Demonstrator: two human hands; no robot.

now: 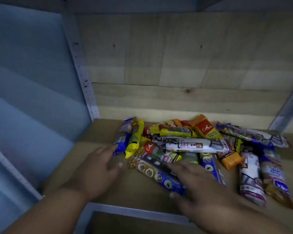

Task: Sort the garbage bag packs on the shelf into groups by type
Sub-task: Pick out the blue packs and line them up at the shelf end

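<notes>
Mixed garbage bag packs (198, 146) heaped on shelf (100, 130), unsorted. Left hand (98, 166) and right hand (198, 181) spread, gripping nothing. Next: likely lift blue pack (161, 176) at six o'clock.

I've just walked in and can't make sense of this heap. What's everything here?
Packs: a mixed pile, too overlapped to count; white, blue, yellow, orange and red-green; middle and right of the shelf.
White pack: one, lying across the top of the pile.
Yellow pack: one, left edge of the pile.
Shelf: one, brown board.
Back wall: pale wood planks.
Left hand: fingers spread, beside the pile's left edge.
Right hand: fingers straight, over a blue pack.
</notes>
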